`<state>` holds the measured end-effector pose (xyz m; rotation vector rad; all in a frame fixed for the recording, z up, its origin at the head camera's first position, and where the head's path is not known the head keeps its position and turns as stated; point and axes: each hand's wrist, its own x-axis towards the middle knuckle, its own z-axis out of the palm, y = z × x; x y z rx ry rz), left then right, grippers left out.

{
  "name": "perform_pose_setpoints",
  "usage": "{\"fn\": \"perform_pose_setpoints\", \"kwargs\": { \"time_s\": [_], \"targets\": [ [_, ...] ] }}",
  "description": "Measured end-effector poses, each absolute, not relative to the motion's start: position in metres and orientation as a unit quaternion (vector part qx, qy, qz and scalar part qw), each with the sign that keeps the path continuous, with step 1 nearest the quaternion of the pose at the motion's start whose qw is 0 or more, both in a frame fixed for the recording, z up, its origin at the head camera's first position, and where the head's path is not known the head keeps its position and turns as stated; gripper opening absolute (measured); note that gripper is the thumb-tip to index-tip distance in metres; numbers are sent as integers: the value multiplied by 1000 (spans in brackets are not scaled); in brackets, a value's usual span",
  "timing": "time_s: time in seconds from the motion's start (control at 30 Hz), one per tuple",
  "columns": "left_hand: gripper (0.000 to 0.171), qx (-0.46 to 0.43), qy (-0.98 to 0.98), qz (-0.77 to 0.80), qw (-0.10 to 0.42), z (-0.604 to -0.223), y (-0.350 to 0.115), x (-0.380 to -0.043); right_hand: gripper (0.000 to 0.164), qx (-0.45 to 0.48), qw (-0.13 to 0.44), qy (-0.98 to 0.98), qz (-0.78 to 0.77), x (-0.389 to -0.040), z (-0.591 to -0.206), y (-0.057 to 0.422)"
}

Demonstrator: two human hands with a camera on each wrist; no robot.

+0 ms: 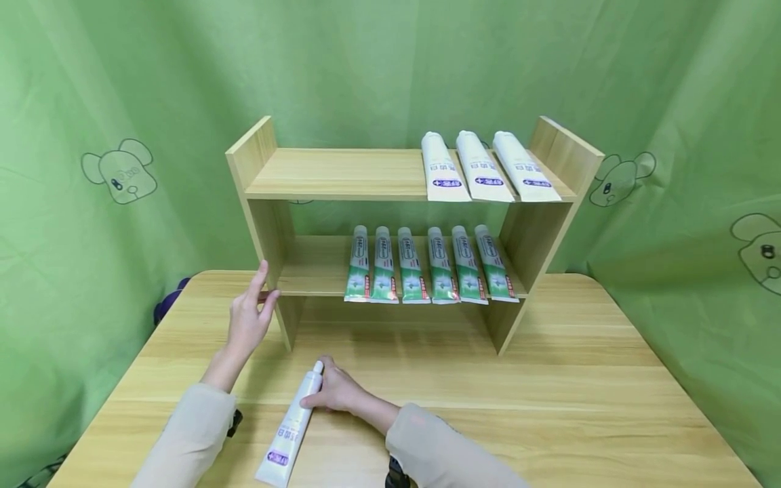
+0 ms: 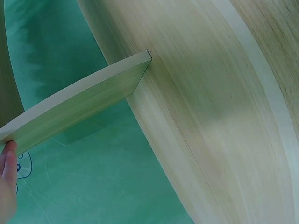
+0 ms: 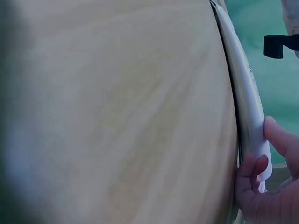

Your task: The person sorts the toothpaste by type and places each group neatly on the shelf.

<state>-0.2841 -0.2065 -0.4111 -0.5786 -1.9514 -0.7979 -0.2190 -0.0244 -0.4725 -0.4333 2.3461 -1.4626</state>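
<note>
Near the front left of the table, my right hand (image 1: pixel 338 392) grips a white toothpaste tube (image 1: pixel 289 430) by its capped end. The right wrist view shows the thumb (image 3: pixel 280 137) on one side of the tube (image 3: pixel 247 100) and curled fingers near its cap. The tube lies along the tabletop; whether it is slightly lifted I cannot tell. My left hand (image 1: pixel 247 322) is at the left side panel of a wooden shelf (image 1: pixel 342 175), index finger straight and thumb spread. In the left wrist view its fingertips (image 2: pixel 10 147) touch a board's edge.
Three white toothpaste tubes (image 1: pixel 482 166) lie side by side at the right of the top board. Several green-and-white tubes (image 1: pixel 411 268) fill the middle board's centre and right. The wooden table (image 1: pixel 579 386) extends around the shelf, with a green curtain (image 1: pixel 366 68) behind.
</note>
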Motion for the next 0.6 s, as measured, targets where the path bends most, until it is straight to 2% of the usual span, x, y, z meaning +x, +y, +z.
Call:
{"fn": "perform_pose_setpoints", "kwargs": {
  "time_s": [0.13,0.47,0.6],
  "targets": [
    [85,-236,-792,-324,462,-412,-207,-285,71,-154,150,845,-489,-217,-472,-27],
    [85,-238,-791,-325,461,-413,-207,-284,85,-171,152,872,-432,-214,-473,-31],
    [84,-237,-791,-327,459,-411,-206,-283,81,-175,156,870,-433,-215,-473,-32]
  ]
}}
